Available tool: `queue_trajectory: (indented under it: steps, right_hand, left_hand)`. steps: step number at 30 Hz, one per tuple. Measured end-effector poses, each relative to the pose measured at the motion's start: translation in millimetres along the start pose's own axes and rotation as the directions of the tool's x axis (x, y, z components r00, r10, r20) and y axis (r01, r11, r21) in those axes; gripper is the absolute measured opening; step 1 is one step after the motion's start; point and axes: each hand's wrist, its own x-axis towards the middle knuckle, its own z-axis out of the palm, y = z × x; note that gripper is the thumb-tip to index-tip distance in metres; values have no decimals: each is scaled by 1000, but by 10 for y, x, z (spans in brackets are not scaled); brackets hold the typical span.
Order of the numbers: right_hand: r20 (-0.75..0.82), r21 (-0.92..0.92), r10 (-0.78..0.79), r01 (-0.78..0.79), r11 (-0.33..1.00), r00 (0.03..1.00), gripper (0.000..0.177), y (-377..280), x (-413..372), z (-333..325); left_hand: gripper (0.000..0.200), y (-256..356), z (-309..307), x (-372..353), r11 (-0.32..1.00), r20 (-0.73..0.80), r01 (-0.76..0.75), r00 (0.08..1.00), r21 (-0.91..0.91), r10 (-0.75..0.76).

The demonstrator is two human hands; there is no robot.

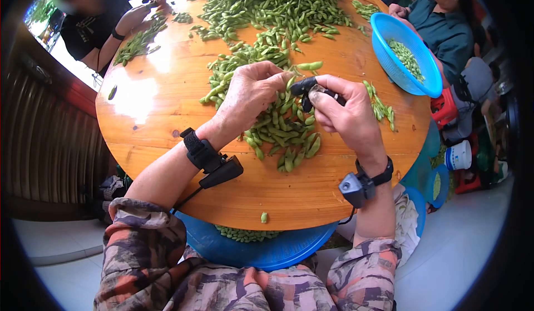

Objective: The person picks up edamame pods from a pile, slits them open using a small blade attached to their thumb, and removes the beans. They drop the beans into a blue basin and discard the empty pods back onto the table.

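My left hand [253, 91] pinches a green soybean pod [291, 81] between thumb and fingertips above the table. Close by on its right, my right hand [347, 105] is closed, thumb pressed toward the index finger. Black material [303, 85] covers the index fingertip and shows around the other fingers; what this hand grips is hidden. Another pod [310, 66] sticks out just above the fingertips. Beneath both hands lies a loose spread of pods [283, 127], joining the large pod heap [272, 5] at the back.
A blue basket [384, 50] of green beans stands at the table's [161, 111] right edge. Below the front edge, a blue basin [206, 244] holds more beans. Two people sit opposite, a black-shirted one [83, 33] left and a teal-sleeved one [445, 27] right. Small pods [381, 108] lie nearby.
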Motion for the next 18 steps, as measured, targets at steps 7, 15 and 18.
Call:
queue_trajectory:
  steps: [7, 15, 18]
  right_hand:
    - [34, -141, 12, -7, 990, 999, 17, 156, 52, 11]
    - [24, 176, 83, -86, 981, 996, 17, 241, 120, 0]
    - [119, 426, 143, -180, 886, 983, 16, 252, 137, -9]
  left_hand:
    - [27, -70, -6, 0, 984, 51, -115, 993, 137, 109]
    - [18, -17, 24, -36, 988, 103, -70, 993, 140, 55]
    - [18, 11, 55, -67, 996, 132, -29, 991, 80, 18]
